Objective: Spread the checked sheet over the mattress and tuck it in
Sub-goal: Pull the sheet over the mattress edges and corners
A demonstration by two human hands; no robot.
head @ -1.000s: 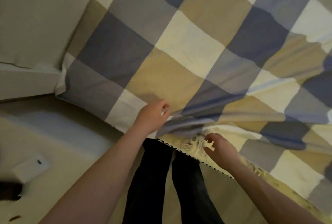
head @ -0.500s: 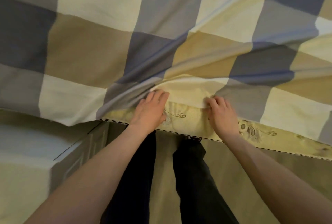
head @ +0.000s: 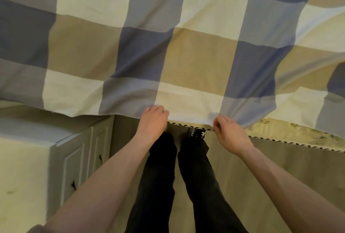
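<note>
**Both hands on the near hem of the checked sheet**

Head view. The checked sheet (head: 168,45), in big blocks of blue, grey, tan & cream, fills the whole upper part of the frame. It lies over the mattress (head: 291,131) w/ a few soft folds, most of them toward the right. Its near edge runs across the frame just above the hands. At left that edge hangs loose past the bed's edge. At right it stops short, so a strip of mattress shows: pale yellow w/ a scroll pattern & a black-and-white cord trim (head: 280,140) along its lower border.

L hand (head: 153,122): fingers curled over the hem where a grey-blue block meets a cream one, grasping the cloth, back of the hand toward the camera.

R hand (head: 230,133): thumb & fingertips pinched on the hem at the cream block's right end, where the cloth gathers into small puckers.

The hands are near each other, w/ a cream stretch of hem between them. Both sit right at the mattress edge, w/ the rest of the sheet spread beyond them.

The person's legs (head: 160,176), in dark trousers, stand between the forearms, close to the grey-green bed base (head: 280,176). At left a pale cabinet (head: 78,158) w/ panelled doors & small dark handles stands beside the bed. The sheet's left part overhangs the cabinet's far edge; can't tell if they touch.
</note>
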